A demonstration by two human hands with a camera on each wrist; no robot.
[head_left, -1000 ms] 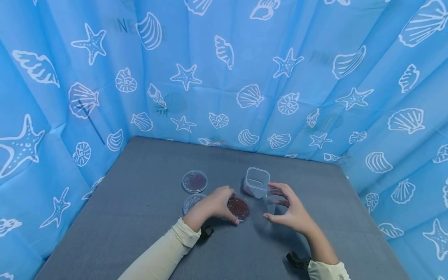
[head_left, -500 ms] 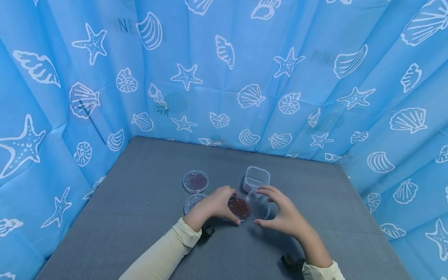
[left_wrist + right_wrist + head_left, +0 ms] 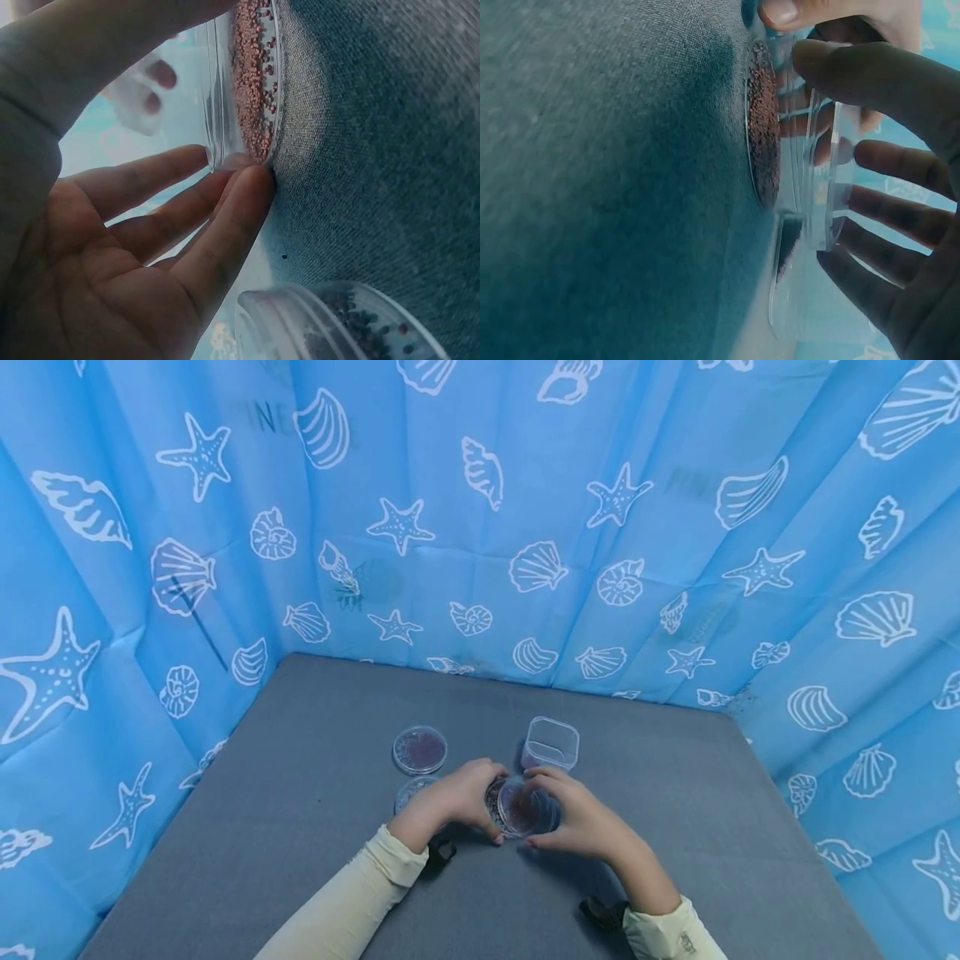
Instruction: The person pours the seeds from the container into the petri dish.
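Note:
My left hand [image 3: 463, 797] curls around the left side of a round clear petri dish [image 3: 251, 82], holding it on the table. Small reddish-brown grains [image 3: 763, 127] cover its bottom. In my right hand [image 3: 573, 814] a clear round lid [image 3: 823, 172] is gripped by its edge between thumb and fingers. The lid sits over the dish, shifted a little to the right. In the right wrist view its rim appears close above the dish's rim; whether they touch, I cannot tell. My hands and the lid partly hide the dish in the head view.
Another round dish [image 3: 420, 750] with dark reddish contents stands behind my left hand. A further dish with dark grains [image 3: 360, 322] is partly hidden by that hand. Behind the right hand stands a clear square container [image 3: 551, 743]. The grey table [image 3: 337, 718] meets a blue shell-patterned curtain.
My right hand has moved left with the lid, turning it from nearly upright to lying flatter over the dish. The left hand has stayed at the dish.

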